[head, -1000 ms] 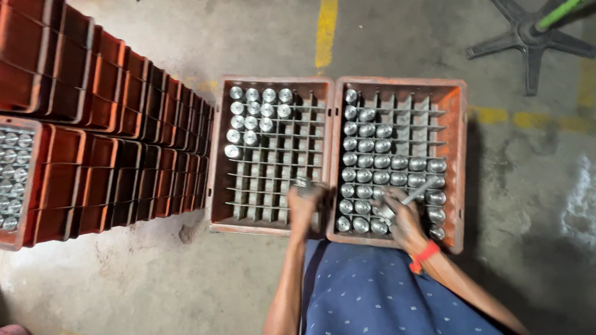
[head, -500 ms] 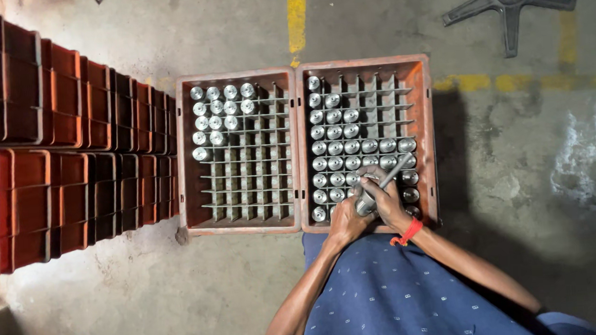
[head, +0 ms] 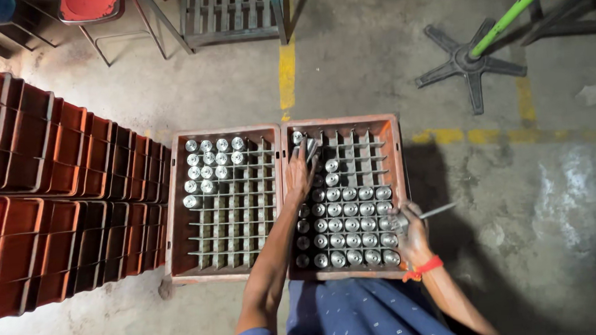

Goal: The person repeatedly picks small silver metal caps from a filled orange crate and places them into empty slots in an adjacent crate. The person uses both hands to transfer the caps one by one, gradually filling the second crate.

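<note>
My left hand (head: 300, 176) grips a metal cylinder (head: 310, 148) over the right crate (head: 401, 182), lifting it clear of its slot, while my right hand (head: 410, 231) clamps a metal rod (head: 436, 212) there.

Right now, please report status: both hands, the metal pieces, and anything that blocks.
Left hand closed on a metal piece, far end of right crate. Right hand holds a thin rod at that crate's right wall. Nothing blocking the open slots.
</note>
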Demonstrator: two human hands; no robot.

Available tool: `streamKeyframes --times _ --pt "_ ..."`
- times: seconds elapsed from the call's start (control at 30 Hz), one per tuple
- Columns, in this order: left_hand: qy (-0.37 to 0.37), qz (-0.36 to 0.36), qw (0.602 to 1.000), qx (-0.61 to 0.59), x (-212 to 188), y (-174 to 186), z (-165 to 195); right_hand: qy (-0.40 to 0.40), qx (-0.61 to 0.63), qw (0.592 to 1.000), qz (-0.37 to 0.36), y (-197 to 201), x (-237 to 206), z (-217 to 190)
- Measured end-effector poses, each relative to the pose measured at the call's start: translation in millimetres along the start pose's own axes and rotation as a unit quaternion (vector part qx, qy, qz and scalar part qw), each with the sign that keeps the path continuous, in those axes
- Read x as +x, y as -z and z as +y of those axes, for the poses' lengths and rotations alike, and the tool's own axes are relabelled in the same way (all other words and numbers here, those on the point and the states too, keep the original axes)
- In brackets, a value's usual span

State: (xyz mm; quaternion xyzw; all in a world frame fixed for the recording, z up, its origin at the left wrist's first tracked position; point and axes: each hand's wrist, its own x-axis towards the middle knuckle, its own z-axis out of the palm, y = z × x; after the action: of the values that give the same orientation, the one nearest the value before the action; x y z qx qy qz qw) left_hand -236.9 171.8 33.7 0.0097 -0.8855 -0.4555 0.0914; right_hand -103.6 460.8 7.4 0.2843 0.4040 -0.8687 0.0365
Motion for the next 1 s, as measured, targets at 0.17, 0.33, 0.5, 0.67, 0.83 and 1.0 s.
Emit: streamKeyframes --times 0.17,0.33,0.5,0.67,0.83,1.0 --pt "-0.109 0.083 0.990 0.033 -7 -3 4 -0.011 -0.016 1.000 -0.004 0 -10 14" --pt "-0.038 0.089 0.995 0.038 -67 24 9 -0.054 -0.031 0.998 0.024 19 -20 9" --pt "0.018 0.186 0.952 0.240 -107 110 -48 -0.095 0.128 0.987 0.012 42 -22 -19" --pt "0.077 0.234 0.888 0.387 -106 182 -110 -0.155 -0.034 0.987 -0.019 28 -27 -11" --pt "0.110 0.160 0.916 0.350 -81 197 -121 -0.166 -0.176 0.969 -0.057 -1 -32 29" --pt "0.089 0.228 0.939 0.241 -109 219 -107 -0.149 -0.183 0.970 -0.058 18 -43 41"
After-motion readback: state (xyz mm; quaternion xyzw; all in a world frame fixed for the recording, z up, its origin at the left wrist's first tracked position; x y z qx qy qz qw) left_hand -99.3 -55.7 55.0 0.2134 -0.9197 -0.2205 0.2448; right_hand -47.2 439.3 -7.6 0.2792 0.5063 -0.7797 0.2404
